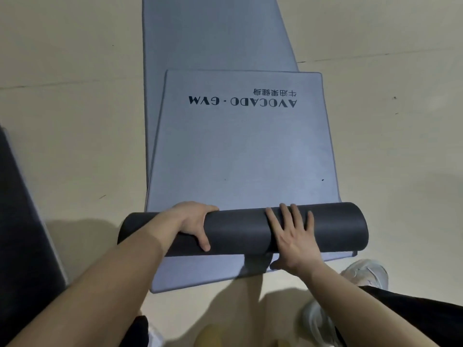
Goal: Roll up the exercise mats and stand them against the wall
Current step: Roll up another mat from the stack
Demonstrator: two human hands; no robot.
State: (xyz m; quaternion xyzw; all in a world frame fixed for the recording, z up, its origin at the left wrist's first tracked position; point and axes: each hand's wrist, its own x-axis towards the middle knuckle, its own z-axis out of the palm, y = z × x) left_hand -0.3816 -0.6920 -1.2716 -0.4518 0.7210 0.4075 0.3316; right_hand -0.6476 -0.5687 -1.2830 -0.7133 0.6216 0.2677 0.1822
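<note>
Mats: we count two grey-blue mats on the floor [62, 71], the upper mat [240, 151] lying partly over the lower mat [213, 33], which runs on toward the top of the view.
Upper mat: its near end is wound into a dark roll [238, 230] lying crosswise; the flat part beyond carries upside-down black lettering [242, 101] reading "AVOCADO · GYM" with smaller characters beside it.
Roll: charcoal outer face, smooth, resting on the near end of the lower mat, just ahead of our feet.
Hands: we see two. Our left hand [193, 221] curls over the roll, fingers on the far side, thumb on the near side. Our right hand [294, 236] lies open and flat on the roll, fingers spread.
Shoes: two pale shoes [363, 271] at lower right.
Left edge: one dark object [22, 221] we cannot identify.
</note>
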